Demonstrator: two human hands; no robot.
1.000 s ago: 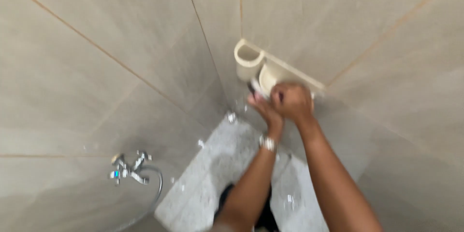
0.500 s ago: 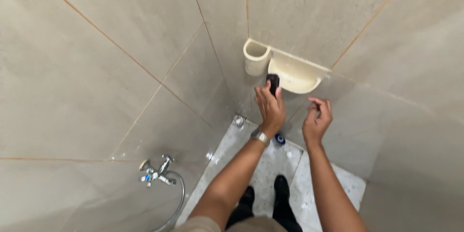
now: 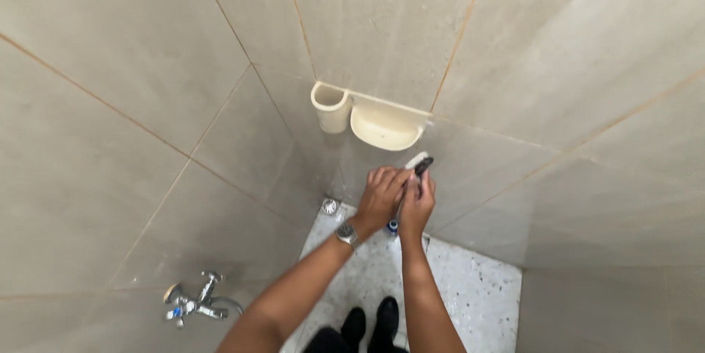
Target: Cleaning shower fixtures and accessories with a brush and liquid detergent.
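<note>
Head view. Both hands met in front of the tiled wall, just below the cream wall-mounted soap holder (image 3: pixel 371 119), which consisted of a cup at its left end and a shallow dish beside it. The left hand (image 3: pixel 380 195), with a metal wristwatch (image 3: pixel 346 233) on its wrist, was curled shut, and the right hand (image 3: pixel 416 202) was closed beside it, touching it; together they gripped a small dark brush (image 3: pixel 421 164) whose pale and dark tip projected above the fingers. The brush was held clear of the holder, near its lower right edge. A round floor drain (image 3: pixel 330 207) lay in the corner of the speckled floor (image 3: pixel 477 294). A chrome tap (image 3: pixel 192 304) was fixed low on the left wall. Black shoes (image 3: pixel 371 325) stood on the floor.
</note>
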